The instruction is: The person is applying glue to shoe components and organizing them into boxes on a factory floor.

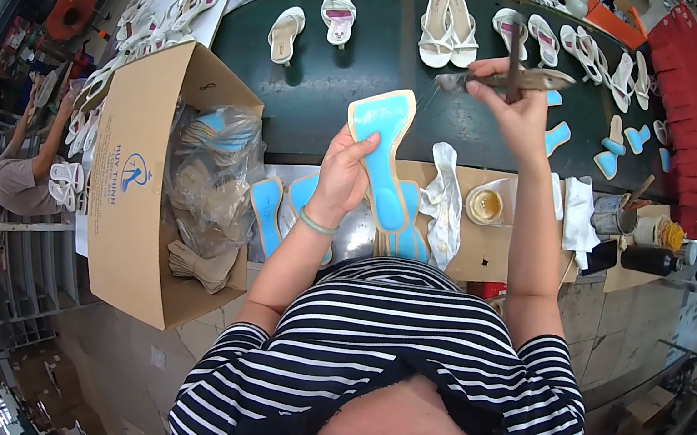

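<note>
"Blue-faced, that insole [384, 173]: how far along are you?"

"Partway, I'd judge. This one is in work; its face shines, but I can't tell whether it's fully coated. More insoles [267, 209] lie at eight o'clock from my left hand [342, 175], likely waiting. Some blue pieces [606, 163] on the green desk [317, 100], near four o'clock from my right hand [520, 115], may be done."

"And the sandals [437, 37]?"

"White, on the desk toward one o'clock from the insole. I can't tell which are finished."

"How are your hands?"

"My left one pinches the insole at its edge, thumb over the blue. My right one grips a blurred, brush-like tool [452, 81]; from there the insole sits well apart, at eight o'clock. An open cup [484, 205] stands at three o'clock from the insole."
</note>
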Tool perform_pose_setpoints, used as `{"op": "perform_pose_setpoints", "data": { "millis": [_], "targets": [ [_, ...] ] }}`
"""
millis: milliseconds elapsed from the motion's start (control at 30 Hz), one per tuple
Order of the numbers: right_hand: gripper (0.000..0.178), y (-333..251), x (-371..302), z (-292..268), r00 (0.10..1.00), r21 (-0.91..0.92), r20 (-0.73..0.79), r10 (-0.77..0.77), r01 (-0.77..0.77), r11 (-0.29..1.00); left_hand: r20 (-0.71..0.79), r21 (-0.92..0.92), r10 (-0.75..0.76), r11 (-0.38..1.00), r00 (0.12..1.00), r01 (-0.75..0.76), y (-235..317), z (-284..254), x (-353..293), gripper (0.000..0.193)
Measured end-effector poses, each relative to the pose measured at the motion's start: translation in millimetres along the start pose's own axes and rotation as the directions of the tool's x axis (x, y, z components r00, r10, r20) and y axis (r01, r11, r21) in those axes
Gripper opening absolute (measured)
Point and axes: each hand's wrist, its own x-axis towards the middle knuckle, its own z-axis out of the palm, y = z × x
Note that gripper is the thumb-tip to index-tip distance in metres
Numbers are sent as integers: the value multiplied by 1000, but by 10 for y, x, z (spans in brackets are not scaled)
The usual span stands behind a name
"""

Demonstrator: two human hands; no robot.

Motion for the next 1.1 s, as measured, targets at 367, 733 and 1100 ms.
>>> {"op": "perform_pose_setpoints", "data": {
  "millis": [367, 733, 1100],
  "targets": [
    [28, 121, -61, -280, 983, -171, -103, 151, -167, 971, -135, -74, -232, 972, 963, 223, 58, -474, 91, 32],
    [31, -156, -371, 253, 862, -144, 462, 211, -162, 976, 71, 108, -328, 941, 942, 319, 59, -359, -142, 64],
    [26, 35, -203, 323, 868, -125, 484, 112, -58, 990, 259, 158, -376, 925, 890, 345, 135, -136, -252, 87]
  ]
}}
